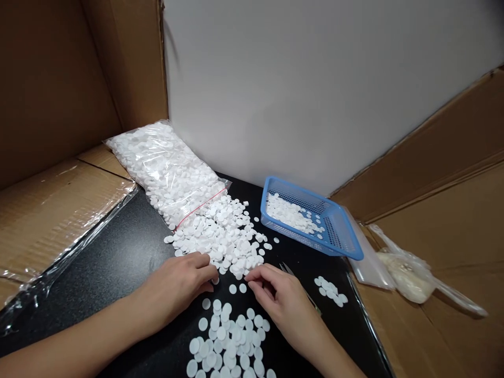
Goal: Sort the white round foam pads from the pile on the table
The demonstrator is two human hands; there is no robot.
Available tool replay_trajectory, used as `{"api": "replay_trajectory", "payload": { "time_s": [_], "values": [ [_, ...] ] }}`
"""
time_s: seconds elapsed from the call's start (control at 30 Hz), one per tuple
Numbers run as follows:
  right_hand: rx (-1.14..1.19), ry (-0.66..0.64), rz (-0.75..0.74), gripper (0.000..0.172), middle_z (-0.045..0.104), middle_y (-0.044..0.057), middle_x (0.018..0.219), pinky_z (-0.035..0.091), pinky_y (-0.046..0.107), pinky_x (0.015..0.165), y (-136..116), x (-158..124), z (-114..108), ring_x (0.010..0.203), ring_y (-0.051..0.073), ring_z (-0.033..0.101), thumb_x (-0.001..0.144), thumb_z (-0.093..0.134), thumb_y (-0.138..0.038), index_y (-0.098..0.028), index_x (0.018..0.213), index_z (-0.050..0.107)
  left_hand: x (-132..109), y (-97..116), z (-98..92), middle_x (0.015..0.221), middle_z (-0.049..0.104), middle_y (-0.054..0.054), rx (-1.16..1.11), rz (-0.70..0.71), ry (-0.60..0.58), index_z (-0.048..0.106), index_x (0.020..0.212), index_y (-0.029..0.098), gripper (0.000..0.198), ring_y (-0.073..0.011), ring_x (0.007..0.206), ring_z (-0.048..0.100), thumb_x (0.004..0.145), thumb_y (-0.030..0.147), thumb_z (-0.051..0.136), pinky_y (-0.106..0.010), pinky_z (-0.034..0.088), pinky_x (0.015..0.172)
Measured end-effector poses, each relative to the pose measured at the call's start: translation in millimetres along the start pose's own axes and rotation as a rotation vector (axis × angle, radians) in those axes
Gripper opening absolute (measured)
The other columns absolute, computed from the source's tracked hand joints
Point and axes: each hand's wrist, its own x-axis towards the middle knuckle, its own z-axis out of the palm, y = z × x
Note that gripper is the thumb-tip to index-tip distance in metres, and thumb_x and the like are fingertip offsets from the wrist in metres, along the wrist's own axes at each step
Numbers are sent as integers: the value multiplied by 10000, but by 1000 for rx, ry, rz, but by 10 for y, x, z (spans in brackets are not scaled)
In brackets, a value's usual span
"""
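Small round white discs spill in a heap (pixel 224 236) from the open end of a clear zip bag (pixel 165 168) with a red seal line. At the heap's near left edge is my left hand (pixel 185 278), its fingers curled together beside a single disc (pixel 215 281). My right hand (pixel 277 291) is closed, thumb and forefinger together at the heap's near right edge. Whatever either hand may pinch is too small to make out. Two loose discs (pixel 238 289) lie between the hands. Closer to me, a second spread of discs (pixel 232 341) covers the black tabletop.
Behind my right hand stands a blue perforated basket (pixel 315 241) partly filled with discs. A small cluster of discs (pixel 331 291) lies to the right, and a dark slim tool (pixel 289 270) is partly hidden by my right hand. Cardboard (pixel 47 210) and plastic bags (pixel 409 273) border the table.
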Motion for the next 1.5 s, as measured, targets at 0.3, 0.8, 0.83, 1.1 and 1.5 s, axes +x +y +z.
{"api": "replay_trajectory", "payload": {
  "time_s": [0.3,0.8,0.83,1.1,1.5],
  "values": [
    [33,-85,-137,305,657,27,832,485,247,605,85,-92,97,689,160,645,909,492,-63,-213,1023,731,56,37,-68,771,591,-7,31,114,65,589,825,201,231,-181,701,514,1013,164,459,-303,325,618],
    [16,-89,-14,202,599,9,809,434,243,532,96,-96,-19,616,143,576,917,539,-99,-218,874,697,106,62,-77,906,603,-26,-239,-88,78,622,958,212,208,-200,850,523,1016,144,434,-327,401,739],
    [32,-126,-9,205,600,5,803,431,238,530,87,-109,-30,619,142,579,914,547,-97,-221,842,694,99,61,-82,919,598,-31,-231,-88,89,632,978,215,224,-204,862,520,1018,144,424,-333,404,747],
    [-9,-13,-92,182,618,15,850,477,232,543,102,-52,26,633,141,592,921,530,-83,-209,954,657,35,134,-92,905,556,-26,-170,-12,3,706,975,258,279,-212,857,492,935,57,516,-345,357,735],
    [-14,1,-96,158,580,-3,807,438,232,531,92,9,97,589,126,525,930,531,-120,-221,825,593,2,157,-107,915,577,-21,-217,-42,-32,651,928,236,242,-221,879,491,923,50,495,-367,356,794]
  ]
}}
